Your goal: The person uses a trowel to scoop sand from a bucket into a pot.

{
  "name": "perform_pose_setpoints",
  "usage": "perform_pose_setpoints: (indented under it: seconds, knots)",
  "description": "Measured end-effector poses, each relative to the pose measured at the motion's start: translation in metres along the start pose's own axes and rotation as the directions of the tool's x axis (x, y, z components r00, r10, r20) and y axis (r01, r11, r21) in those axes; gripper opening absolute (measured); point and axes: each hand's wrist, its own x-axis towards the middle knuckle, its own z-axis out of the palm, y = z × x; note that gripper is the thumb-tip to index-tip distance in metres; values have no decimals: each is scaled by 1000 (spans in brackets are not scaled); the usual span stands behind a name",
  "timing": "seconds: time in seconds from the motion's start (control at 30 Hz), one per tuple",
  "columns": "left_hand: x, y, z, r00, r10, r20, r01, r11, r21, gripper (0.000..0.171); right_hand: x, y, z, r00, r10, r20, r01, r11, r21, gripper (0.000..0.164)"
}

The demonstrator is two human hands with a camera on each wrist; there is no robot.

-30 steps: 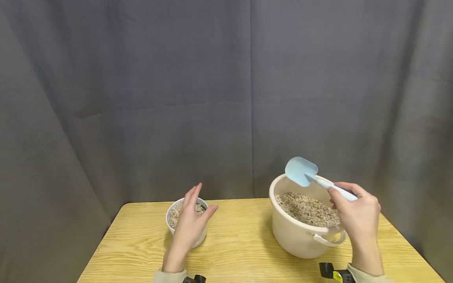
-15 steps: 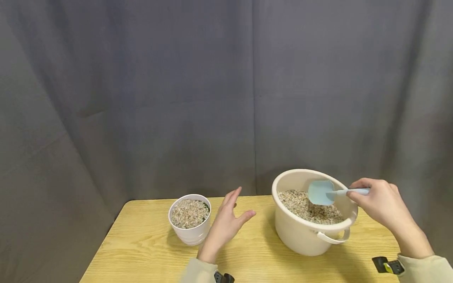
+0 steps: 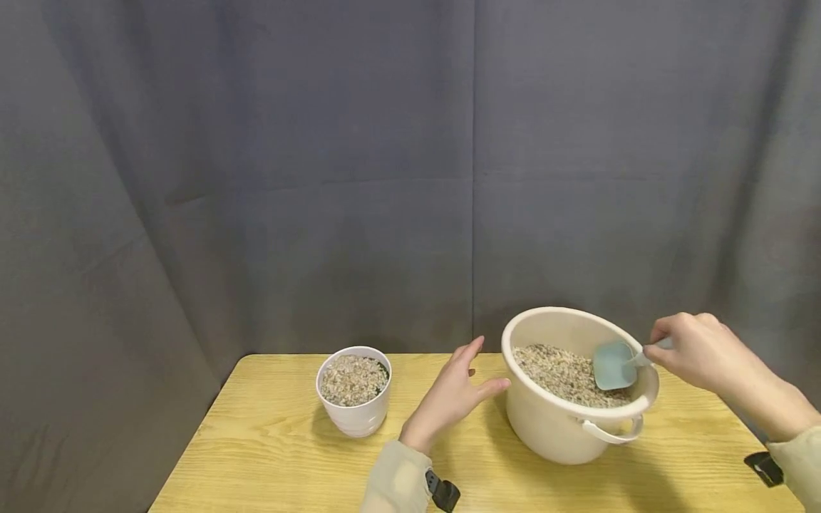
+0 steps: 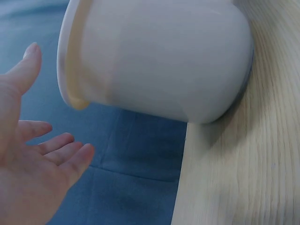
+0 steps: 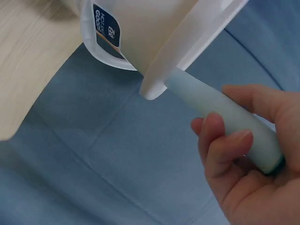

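Note:
My right hand [image 3: 708, 356] grips the handle [image 5: 225, 117] of a light blue hand shovel over the right rim of a cream bucket [image 3: 545, 424]. The shovel's blade [image 3: 613, 365] is inside, against the right side of the coarse tan grit [image 3: 558, 374]; whether its tip is buried is hard to tell. Just left of the bucket, my left hand [image 3: 449, 399] is held with fingers spread and holds nothing. In the left wrist view that hand [image 4: 42, 164] is apart from the bucket wall [image 4: 154, 56]. A white pot [image 3: 355, 419] filled with similar grit stands farther left.
Both containers stand on a light wooden table [image 3: 256, 456]. A grey curtain [image 3: 359, 178] hangs behind it and along the sides. The bucket's white carry handle [image 3: 612, 433] hangs at its front right.
The shovel has gone from above the bucket down inside it, toward the right wall. My left hand has shifted right, from in front of the white pot to beside the bucket.

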Motion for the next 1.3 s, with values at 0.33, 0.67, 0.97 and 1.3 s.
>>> perform_pose_setpoints:
  seconds: [0.33,0.67,0.97,1.3]
  knots:
    - [11,9,19,999,-22,49,25,997,-74,96,3,-5,7,967,-60,248,59,998,11,11]
    - [14,4,35,1000,-11,24,12,998,-67,111,6,-1,20,966,-174,189,166,984,59,12]
    - [15,4,38,1000,-15,15,18,987,-157,111,2,0,33,983,-148,105,130,978,161,13]
    - [17,6,41,1000,-1,7,3,975,-224,108,0,-7,37,997,-49,58,33,965,261,12]
